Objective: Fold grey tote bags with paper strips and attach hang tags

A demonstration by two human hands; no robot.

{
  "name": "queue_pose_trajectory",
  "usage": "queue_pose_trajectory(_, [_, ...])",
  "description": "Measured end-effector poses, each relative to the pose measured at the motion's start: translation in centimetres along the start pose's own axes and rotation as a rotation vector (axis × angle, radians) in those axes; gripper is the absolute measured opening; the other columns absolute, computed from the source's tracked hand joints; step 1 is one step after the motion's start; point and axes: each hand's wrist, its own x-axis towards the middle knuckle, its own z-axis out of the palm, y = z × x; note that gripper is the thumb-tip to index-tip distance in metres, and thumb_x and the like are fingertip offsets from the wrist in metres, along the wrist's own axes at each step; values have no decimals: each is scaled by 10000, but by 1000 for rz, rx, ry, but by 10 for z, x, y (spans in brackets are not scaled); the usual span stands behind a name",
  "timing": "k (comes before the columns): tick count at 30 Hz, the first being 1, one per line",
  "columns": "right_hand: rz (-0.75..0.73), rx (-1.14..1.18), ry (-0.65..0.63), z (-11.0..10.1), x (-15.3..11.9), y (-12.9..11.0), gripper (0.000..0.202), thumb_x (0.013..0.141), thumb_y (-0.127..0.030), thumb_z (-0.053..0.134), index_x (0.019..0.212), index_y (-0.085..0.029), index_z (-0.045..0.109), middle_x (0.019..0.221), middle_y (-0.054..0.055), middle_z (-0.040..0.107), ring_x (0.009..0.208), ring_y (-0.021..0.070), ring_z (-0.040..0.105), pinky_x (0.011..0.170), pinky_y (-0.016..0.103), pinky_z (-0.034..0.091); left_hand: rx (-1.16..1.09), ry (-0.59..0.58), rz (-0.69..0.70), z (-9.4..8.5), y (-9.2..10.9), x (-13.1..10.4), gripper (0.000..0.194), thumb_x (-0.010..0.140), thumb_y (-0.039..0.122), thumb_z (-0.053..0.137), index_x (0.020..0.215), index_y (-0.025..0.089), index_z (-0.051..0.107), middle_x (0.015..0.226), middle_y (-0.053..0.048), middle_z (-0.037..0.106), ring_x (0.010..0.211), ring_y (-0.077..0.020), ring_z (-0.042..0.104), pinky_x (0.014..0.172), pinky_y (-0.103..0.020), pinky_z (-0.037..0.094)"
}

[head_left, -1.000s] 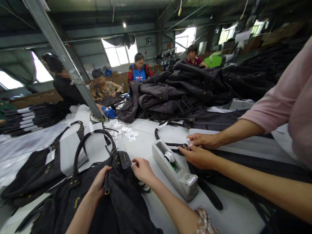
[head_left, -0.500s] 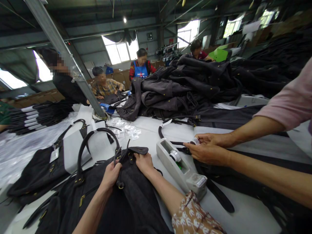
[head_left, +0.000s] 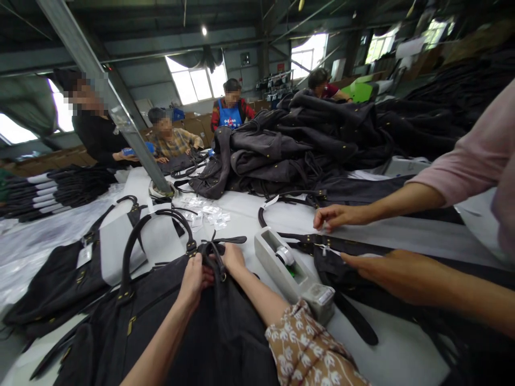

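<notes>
A black handbag [head_left: 161,308] with rounded handles [head_left: 127,252] and brass fittings lies in front of me. My left hand [head_left: 194,281] is closed on the bag's top edge, just below a handle base, with its fingertips curled inward. At the bag's upper right corner, my right hand [head_left: 233,259] is closed around the gathered fabric near a dark strap [head_left: 233,239]; part of its fingers is hidden behind the material. A brass ring hangs between the two hands. Beside my right forearm stands a grey tape dispenser [head_left: 292,273].
On the right, a co-worker's hands [head_left: 341,216] handle another black bag [head_left: 333,262]. A second bag [head_left: 60,279] lies left. Small clear packets [head_left: 207,212] and a metal post [head_left: 132,134] are beyond, with a large heap of black bags [head_left: 289,139] behind.
My left hand has moved from a thin strap to the bag's top edge, nearer the handle base. My right hand shifted slightly left. The co-worker's hands have moved apart.
</notes>
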Motion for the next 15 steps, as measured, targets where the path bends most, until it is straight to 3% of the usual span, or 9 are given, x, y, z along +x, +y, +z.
queue_pose_trajectory(4, [-93, -20, 19, -32, -22, 21, 302, 903, -293, 454, 1118, -142, 602, 1066, 105, 669, 996, 175, 615, 849, 246, 433, -8, 19, 122, -16, -12, -12, 465, 740, 565, 560, 1008, 189, 504, 758, -8, 610, 657, -155, 624, 588, -267, 506])
queue_pose_trajectory(7, [-144, -91, 17, -52, -59, 34, 262, 865, -218, 510, 1099, -136, 596, 1081, 120, 645, 1029, 190, 595, 891, 265, 418, 95, 66, 215, -21, -14, -25, 498, 761, 557, 540, 1103, 201, 473, 907, -34, 599, 800, -182, 626, 702, -317, 516])
queue_pose_trajectory(10, [-77, -312, -18, -57, -90, 36, 252, 818, -276, 591, 1021, -128, 606, 1060, 166, 631, 990, 260, 612, 830, 341, 461, 282, 140, 243, -11, -4, -40, 610, 760, 573, 536, 1232, 215, 390, 982, -57, 573, 813, -211, 614, 693, -348, 503])
queue_pose_trajectory(12, [8, -426, -61, -56, -101, 33, 260, 827, -317, 583, 1000, -123, 602, 962, 173, 656, 902, 274, 642, 759, 355, 484, 377, 152, 220, 2, 7, -48, 766, 701, 546, 631, 1314, 222, 304, 993, -66, 570, 812, -229, 611, 721, -369, 491])
queue_pose_trajectory(15, [13, -436, -99, -59, -104, 25, 221, 868, -338, 529, 924, -140, 608, 869, 151, 672, 849, 249, 654, 736, 324, 485, 420, 96, 164, 16, 18, -53, 939, 564, 349, 782, 1346, 222, 278, 987, -74, 586, 829, -240, 612, 790, -370, 467])
